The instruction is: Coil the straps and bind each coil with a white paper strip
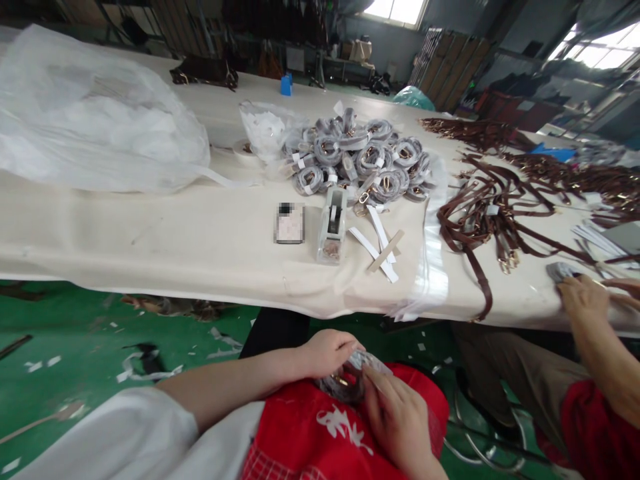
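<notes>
A coiled strap in clear wrapping rests low over the red apron, with a gold metal piece showing inside the coil. My left hand is closed on its upper left side, thumb and fingers pressed at the wrap. On the right side of the same coil, my right hand has its fingers bent round the plastic. Beyond them on the table stands a tape dispenser, beside crossed white and tan strips. Behind it lies a pile of wrapped coiled straps.
Clear plastic sleeves hang at the table's front edge. Loose brown straps spread to the right. A large plastic bag fills the left. At the right, another person's hands hold a wrapped coil.
</notes>
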{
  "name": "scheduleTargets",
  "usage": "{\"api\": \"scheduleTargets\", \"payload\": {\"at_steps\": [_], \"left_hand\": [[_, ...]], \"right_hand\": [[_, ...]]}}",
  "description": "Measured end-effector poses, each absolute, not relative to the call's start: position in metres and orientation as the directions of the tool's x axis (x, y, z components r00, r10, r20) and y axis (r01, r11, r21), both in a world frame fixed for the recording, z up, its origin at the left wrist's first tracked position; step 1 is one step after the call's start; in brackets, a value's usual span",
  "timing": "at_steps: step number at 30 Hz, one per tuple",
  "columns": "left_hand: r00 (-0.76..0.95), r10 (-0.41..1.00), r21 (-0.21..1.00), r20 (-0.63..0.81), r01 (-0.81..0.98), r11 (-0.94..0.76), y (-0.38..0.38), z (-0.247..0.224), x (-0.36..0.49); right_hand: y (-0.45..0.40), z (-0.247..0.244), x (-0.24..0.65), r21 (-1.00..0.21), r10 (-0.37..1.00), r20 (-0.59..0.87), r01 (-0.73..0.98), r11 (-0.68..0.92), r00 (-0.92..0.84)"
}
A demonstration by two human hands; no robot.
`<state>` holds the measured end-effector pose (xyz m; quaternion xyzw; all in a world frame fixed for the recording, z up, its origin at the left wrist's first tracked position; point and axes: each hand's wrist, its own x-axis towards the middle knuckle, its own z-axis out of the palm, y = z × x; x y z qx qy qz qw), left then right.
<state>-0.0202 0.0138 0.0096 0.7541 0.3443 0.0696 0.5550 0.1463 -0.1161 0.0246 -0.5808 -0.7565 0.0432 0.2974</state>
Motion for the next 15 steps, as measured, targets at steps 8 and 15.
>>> {"api": "scheduleTargets", "payload": {"at_steps": [8,15], "left_hand": [[0.805,0.562,0.905,-0.19,0.366,-0.217,0.015,0.015,-0.018],[0.823,0.567,0.881,0.025,0.25,-0.402,0.008,0.025,-0.02]], "right_hand": [[-0.097,0.023,0.147,-0.775,0.974,0.162,0.631,0.026,0.16],[-0.069,0.003,0.165,-0.931,0.942,-0.237,0.223,-0.29,0.238]]}}
